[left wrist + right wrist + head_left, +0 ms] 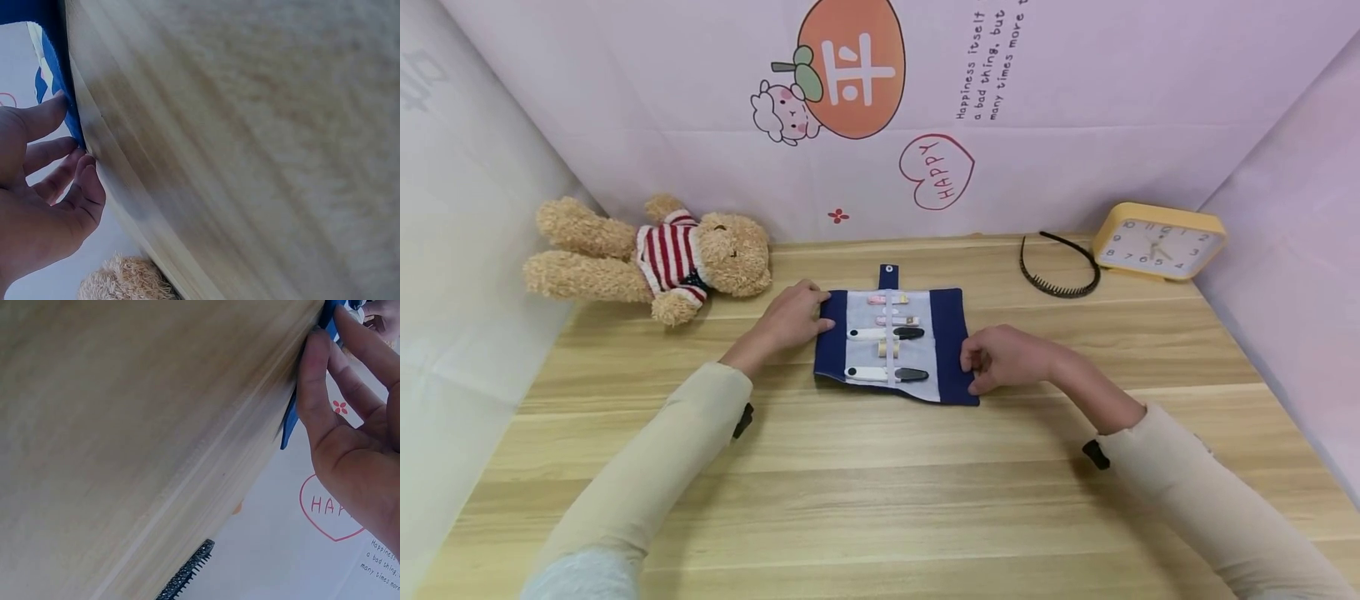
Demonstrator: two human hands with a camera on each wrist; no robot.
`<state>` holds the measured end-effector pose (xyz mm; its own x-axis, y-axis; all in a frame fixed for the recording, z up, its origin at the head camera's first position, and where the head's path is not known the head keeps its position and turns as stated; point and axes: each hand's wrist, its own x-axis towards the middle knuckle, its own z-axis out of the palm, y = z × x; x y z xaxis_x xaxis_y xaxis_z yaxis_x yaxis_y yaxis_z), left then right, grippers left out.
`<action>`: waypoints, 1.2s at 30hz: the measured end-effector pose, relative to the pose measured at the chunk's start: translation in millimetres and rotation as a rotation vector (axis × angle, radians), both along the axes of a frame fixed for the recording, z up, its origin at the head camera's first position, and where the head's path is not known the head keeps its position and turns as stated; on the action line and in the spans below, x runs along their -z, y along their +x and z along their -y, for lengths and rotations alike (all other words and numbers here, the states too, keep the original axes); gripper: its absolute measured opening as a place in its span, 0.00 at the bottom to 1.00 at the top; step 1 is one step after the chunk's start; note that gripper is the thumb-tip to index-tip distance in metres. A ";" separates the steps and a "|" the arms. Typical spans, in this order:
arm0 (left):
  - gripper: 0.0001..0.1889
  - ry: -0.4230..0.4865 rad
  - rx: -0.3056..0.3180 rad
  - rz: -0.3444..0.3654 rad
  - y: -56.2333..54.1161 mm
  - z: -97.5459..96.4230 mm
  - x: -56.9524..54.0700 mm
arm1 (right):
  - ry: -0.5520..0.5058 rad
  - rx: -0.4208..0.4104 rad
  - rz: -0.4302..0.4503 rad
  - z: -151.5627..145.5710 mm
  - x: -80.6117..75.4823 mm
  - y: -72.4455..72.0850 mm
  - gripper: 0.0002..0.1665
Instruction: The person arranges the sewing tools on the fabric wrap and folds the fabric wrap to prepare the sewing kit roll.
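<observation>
A navy blue fabric tool pouch lies unfolded on the table, its snap tab pointing to the back. Its pale lining holds two small pink clipper-like tools, two slim white tools with black ends and a small cream piece, all under a white elastic strap. My left hand pinches the left edge, thumb on the cloth, fingers at the rim. At the opposite edge, my right hand pinches the navy border between thumb and fingers.
A teddy bear in a striped top lies at the back left. At the back right are a black toothed headband and a yellow clock. A printed white cloth wall borders the wooden table.
</observation>
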<state>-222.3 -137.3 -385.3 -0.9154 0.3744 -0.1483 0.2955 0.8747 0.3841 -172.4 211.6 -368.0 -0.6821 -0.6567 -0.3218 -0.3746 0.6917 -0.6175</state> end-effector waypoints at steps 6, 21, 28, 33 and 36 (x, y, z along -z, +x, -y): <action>0.29 -0.011 0.000 -0.011 -1.8 -2.1 1.4 | 0.030 0.033 -0.012 -0.4 0.7 -4.7 0.11; 0.26 0.113 0.011 -0.002 11.9 1.7 -9.4 | -0.032 0.031 -0.129 -2.9 -0.8 -2.9 0.12; 0.18 0.318 0.233 0.066 33.9 6.6 -14.8 | -0.131 -0.031 -0.162 0.8 1.2 5.8 0.13; 0.16 0.389 0.296 0.139 48.1 10.7 -15.7 | -0.110 -0.079 -0.167 0.7 2.4 9.5 0.17; 0.12 0.392 0.317 0.165 53.1 13.8 -13.1 | -0.059 -0.105 -0.172 -0.5 3.5 10.3 0.20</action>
<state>-169.1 -151.1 -372.3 -0.7247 0.6851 -0.0737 0.4303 0.5334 0.7282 -162.1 212.1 -371.5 -0.6507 -0.7410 -0.1655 -0.5461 0.6082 -0.5760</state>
